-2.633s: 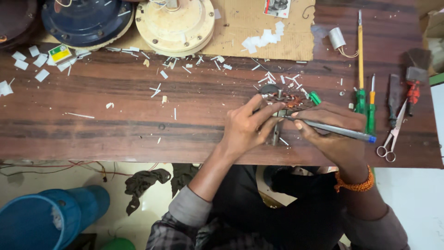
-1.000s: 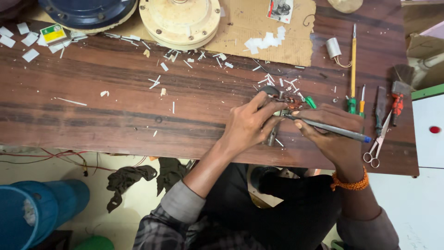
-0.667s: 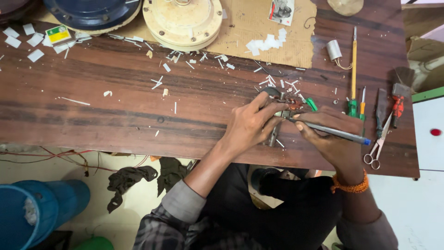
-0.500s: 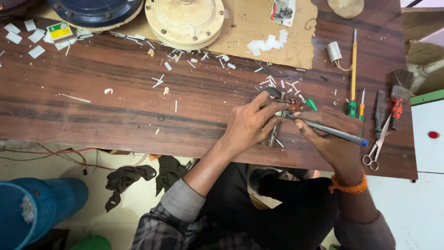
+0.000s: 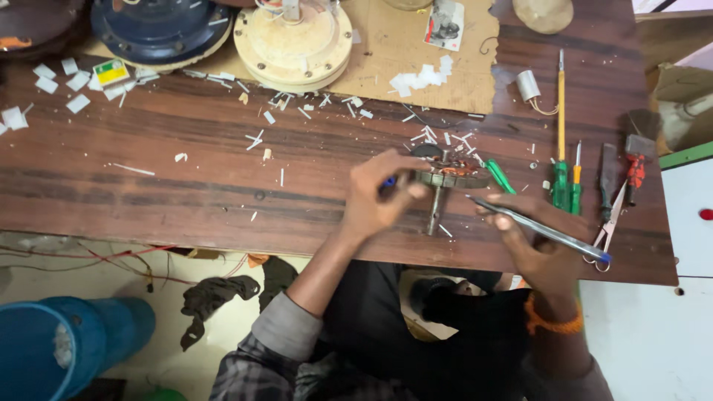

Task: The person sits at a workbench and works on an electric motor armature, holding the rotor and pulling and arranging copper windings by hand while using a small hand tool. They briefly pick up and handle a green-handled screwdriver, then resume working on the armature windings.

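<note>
Near the front edge of the dark wooden table (image 5: 148, 200), a small motor stator (image 5: 445, 176) with copper windings stood on its shaft, its metal stem pointing toward the person. The left hand (image 5: 375, 197) had its fingers pinched around the stator's left side. The right hand (image 5: 538, 249) was just to the right, apart from the stator, fingers closed around a thin metal rod (image 5: 538, 229) that slanted with its tip toward the windings. White scraps of insulation paper (image 5: 427, 137) littered the wood around the work. Right of it lay green-handled screwdrivers (image 5: 561, 186), scissors (image 5: 613, 223) and a red-handled tool (image 5: 635, 167). Farther back, a sheet of cardboard (image 5: 386, 44) carried a cream round motor housing (image 5: 293, 41), with a dark blue housing (image 5: 160, 30) beside it. Below the table edge, a blue plastic barrel (image 5: 52, 356) stood on the pale floor beside a dark rag (image 5: 212, 297) and loose wires (image 5: 96, 256).
</note>
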